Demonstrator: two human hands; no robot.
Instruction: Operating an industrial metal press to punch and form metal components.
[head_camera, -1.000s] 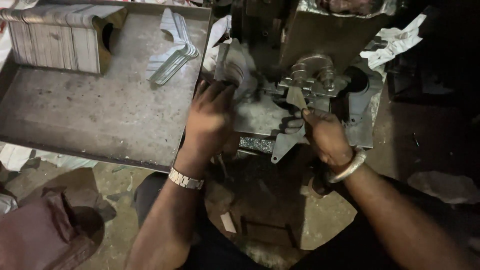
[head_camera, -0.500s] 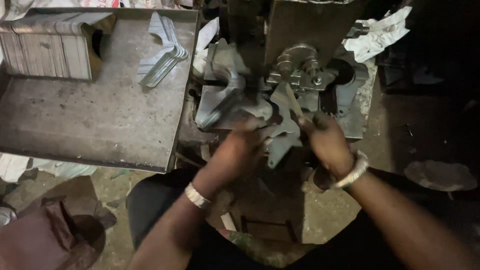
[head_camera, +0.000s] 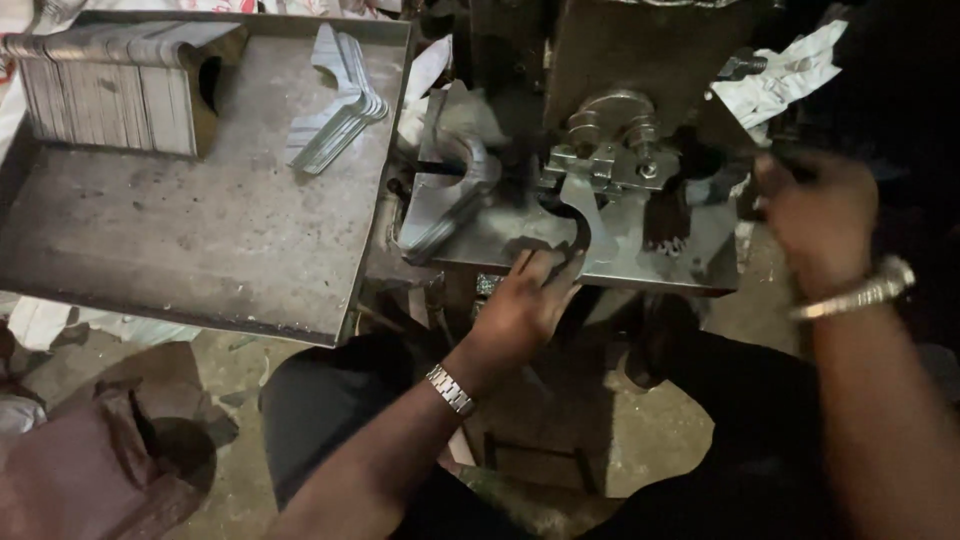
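My left hand (head_camera: 525, 300), with a metal watch at the wrist, reaches up to the bed of a small press (head_camera: 640, 60). Its fingertips grip the lower edge of a flat, curved grey metal blank (head_camera: 580, 215) that lies under the die. My right hand (head_camera: 815, 215), wearing a silver bangle, is raised at the right side of the press. It is blurred with the fingers curled near a dark part of the machine, and I cannot tell whether it grips anything. Several similar curved pieces (head_camera: 450, 190) lie heaped on the left of the bed.
A grey metal tray (head_camera: 180, 250) sits to the left. It carries a tall row of stacked metal pieces (head_camera: 100, 90) and a small fan of flat blanks (head_camera: 335, 110). A white rag (head_camera: 780, 75) hangs on the press at upper right. Below is a dirty floor.
My left hand left the heap at the left of the bed and came to the blank under the die. My right hand pulled away from the die, up and to the right.
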